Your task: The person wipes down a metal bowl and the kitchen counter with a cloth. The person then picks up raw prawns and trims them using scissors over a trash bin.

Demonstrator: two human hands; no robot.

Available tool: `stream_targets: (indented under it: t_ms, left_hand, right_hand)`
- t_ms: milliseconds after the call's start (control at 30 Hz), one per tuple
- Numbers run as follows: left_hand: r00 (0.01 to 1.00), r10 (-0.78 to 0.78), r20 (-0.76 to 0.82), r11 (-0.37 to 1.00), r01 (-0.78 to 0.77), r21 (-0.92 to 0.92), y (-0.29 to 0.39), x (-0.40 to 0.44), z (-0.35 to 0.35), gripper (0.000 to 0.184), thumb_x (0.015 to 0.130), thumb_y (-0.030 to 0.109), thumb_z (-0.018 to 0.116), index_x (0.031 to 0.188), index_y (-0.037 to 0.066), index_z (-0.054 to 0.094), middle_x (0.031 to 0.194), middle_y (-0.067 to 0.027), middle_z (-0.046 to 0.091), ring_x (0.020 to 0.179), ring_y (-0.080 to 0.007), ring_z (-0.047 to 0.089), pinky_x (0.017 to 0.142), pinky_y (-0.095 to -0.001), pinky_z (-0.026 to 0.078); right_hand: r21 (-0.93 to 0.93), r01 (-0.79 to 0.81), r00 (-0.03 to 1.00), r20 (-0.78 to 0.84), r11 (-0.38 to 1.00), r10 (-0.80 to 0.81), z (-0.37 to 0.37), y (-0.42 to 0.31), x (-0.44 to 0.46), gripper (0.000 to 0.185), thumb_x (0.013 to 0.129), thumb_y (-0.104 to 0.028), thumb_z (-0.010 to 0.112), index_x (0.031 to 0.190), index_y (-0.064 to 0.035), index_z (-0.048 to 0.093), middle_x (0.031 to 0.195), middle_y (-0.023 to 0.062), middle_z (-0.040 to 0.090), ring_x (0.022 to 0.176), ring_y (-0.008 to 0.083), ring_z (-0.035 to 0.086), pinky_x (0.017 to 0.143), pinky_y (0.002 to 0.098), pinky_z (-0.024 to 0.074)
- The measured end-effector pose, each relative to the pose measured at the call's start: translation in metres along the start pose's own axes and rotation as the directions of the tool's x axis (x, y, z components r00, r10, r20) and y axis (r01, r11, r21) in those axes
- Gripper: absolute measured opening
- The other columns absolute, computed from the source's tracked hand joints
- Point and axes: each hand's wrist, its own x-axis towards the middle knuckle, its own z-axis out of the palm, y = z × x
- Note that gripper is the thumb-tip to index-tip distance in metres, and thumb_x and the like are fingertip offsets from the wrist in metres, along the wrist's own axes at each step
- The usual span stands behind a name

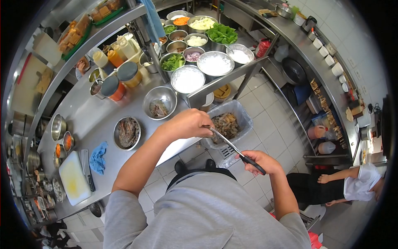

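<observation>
My right hand (pixel 263 162) is closed on the black handle of a long metal tool (pixel 232 145), which looks like scissors or a knife. The tool points up and left to my left hand (pixel 194 123), whose fingers are pinched at its tip around something small and dark, possibly a shrimp. Just beyond the tool, below the hands, a lined bin (pixel 244 113) holds shrimp scraps. On the steel counter, left of my left hand, a metal bowl (pixel 116 132) is full of shrimp; another bowl (pixel 168 94) holds a few pieces.
A white cutting board (pixel 74 178), a knife (pixel 86 164) and a blue cloth (pixel 98 157) lie at the counter's left. Bowls of vegetables and white powder (pixel 215 63) stand beyond. Another person (pixel 360 184) is at the right. A steel shelf frame (pixel 95 31) crosses the upper left.
</observation>
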Motion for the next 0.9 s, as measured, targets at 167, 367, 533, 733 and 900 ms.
stream_targets:
  t_ms: [167, 367, 533, 733, 900]
  left_hand:
    - [0.999, -0.009, -0.043, 0.994, 0.005, -0.108, -0.020, -0.002, 0.009, 0.023, 0.084, 0.018, 0.077, 0.099, 0.002, 0.073, 0.086, -0.0099, 0.069, 0.078, -0.0249, 0.068, 0.072, -0.0361, 0.053]
    - [0.946, -0.322, -0.031, 0.648, 0.197, -0.736, -0.049, -0.010, 0.035, 0.016, 0.089, 0.012, 0.074, 0.101, 0.001, 0.073, 0.094, -0.0056, 0.071, 0.088, -0.0153, 0.068, 0.077, -0.0320, 0.056]
    - [0.948, -0.313, -0.065, 0.197, -0.003, -0.980, -0.075, -0.019, 0.066, 0.021, 0.091, 0.013, 0.071, 0.109, 0.004, 0.069, 0.103, -0.0075, 0.070, 0.092, -0.0192, 0.069, 0.078, -0.0356, 0.057]
    - [0.921, -0.352, -0.166, -0.012, -0.181, -0.983, -0.097, -0.054, 0.081, 0.022, 0.095, 0.019, 0.067, 0.113, 0.006, 0.065, 0.106, -0.0070, 0.068, 0.095, -0.0202, 0.067, 0.076, -0.0383, 0.058]
    - [0.712, -0.661, -0.237, -0.061, -0.365, -0.929, -0.128, -0.087, 0.072, 0.017, 0.099, 0.017, 0.060, 0.114, 0.008, 0.063, 0.101, -0.0047, 0.067, 0.091, -0.0177, 0.066, 0.076, -0.0354, 0.059]
  right_hand:
    - [0.023, 0.014, 1.000, -0.012, 1.000, -0.014, -0.010, 0.008, 0.006, 0.047, 0.085, -0.013, 0.078, 0.128, -0.0087, 0.060, 0.071, -0.0060, 0.053, 0.050, 0.0031, 0.045, 0.046, 0.0221, 0.0369]
    - [0.040, 0.335, 0.900, -0.308, 0.941, -0.308, 0.014, 0.003, 0.051, 0.053, 0.086, -0.004, 0.074, 0.134, -0.0074, 0.051, 0.099, 0.0043, 0.068, 0.090, 0.0122, 0.066, 0.076, 0.0263, 0.0526]
    - [0.108, 0.543, 0.789, -0.403, 0.833, -0.463, 0.041, 0.001, 0.121, 0.056, 0.087, 0.001, 0.069, 0.136, -0.0062, 0.045, 0.118, 0.0117, 0.066, 0.111, 0.0175, 0.062, 0.094, 0.0319, 0.0499]
    - [0.090, 0.532, 0.807, -0.353, 0.842, -0.473, 0.049, 0.017, 0.142, 0.058, 0.087, -0.001, 0.071, 0.139, -0.0051, 0.044, 0.118, 0.0118, 0.068, 0.104, 0.0152, 0.063, 0.091, 0.0300, 0.0507]
    - [0.164, 0.375, 0.862, -0.425, 0.913, -0.278, 0.048, 0.033, 0.137, 0.055, 0.088, -0.005, 0.072, 0.137, -0.0060, 0.046, 0.110, 0.0103, 0.071, 0.095, 0.0138, 0.066, 0.078, 0.0271, 0.0522]
